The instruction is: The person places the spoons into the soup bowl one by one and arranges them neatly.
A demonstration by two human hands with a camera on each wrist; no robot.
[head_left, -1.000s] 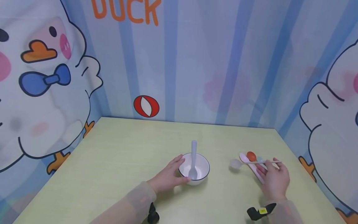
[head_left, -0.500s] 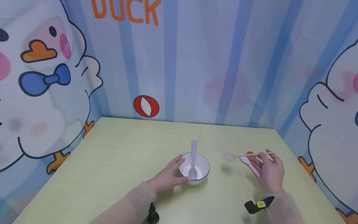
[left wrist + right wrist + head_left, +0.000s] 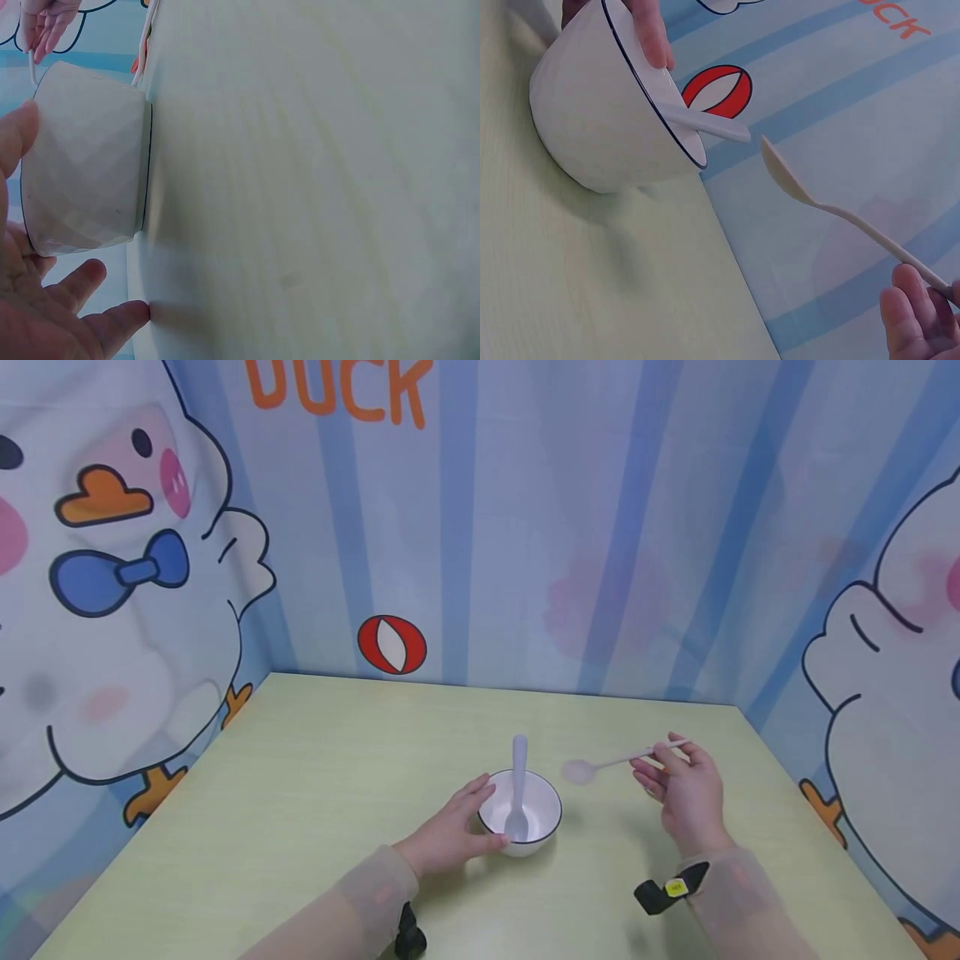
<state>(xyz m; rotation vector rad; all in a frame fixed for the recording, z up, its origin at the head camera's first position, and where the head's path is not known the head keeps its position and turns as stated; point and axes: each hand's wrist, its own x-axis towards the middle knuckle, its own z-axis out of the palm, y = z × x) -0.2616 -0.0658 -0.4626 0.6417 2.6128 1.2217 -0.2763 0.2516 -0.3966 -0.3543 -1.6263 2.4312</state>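
Observation:
A white bowl point(image 3: 542, 802) with a dark rim stands on the table, and my left hand point(image 3: 453, 835) grips it by its left side, thumb at the near rim. Inside leans a pale lilac spoon point(image 3: 520, 760), its handle sticking up past the far rim. To the right, my right hand point(image 3: 692, 793) pinches the handle of a second pale spoon point(image 3: 579, 772). That spoon is held above the table, its head pointing left toward the bowl and apart from it. In the right wrist view the held spoon point(image 3: 784, 172) hangs beside the bowl's open side.
Behind the right hand, a bit of something orange-red point(image 3: 136, 64) shows in the left wrist view, mostly hidden. The pale yellow table point(image 3: 360, 735) ends at a printed blue curtain point(image 3: 495, 527) at the back and sides.
My right hand has carried its spoon left and up from the spoons on the right, bringing it nearer the bowl. My left hand and the bowl have not moved.

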